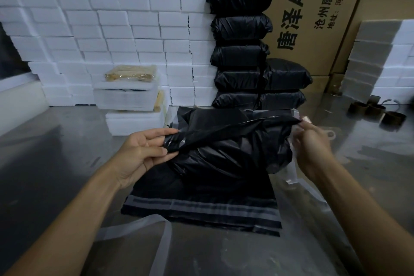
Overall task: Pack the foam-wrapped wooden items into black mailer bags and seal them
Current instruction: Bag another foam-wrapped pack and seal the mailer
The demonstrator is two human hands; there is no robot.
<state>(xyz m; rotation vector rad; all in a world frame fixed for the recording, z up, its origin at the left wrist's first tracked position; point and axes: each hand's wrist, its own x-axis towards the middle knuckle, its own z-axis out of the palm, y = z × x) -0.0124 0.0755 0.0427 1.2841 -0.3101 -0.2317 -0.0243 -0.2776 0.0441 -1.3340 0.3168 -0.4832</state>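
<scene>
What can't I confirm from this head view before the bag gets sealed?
- Contents of the mailer bag: hidden by its black film.
- Right hand grip: fingers blurred, so what they pinch at the flap is unclear.
- Adhesive strip state: covered by the folded flap held by the left hand.
- Finished bags: seals face away.
- Tape cores: too small, dim.

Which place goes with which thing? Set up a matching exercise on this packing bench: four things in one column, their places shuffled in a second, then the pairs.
Things
1. sealed black bags
2. wooden item
3. tape cores
4. left hand

Places
A. far right of the bench
B. gripping the left end of the bag flap
C. stacked against the cardboard boxes
D. on top of the foam stack

Pairs: 1-C, 2-D, 3-A, 4-B
</scene>
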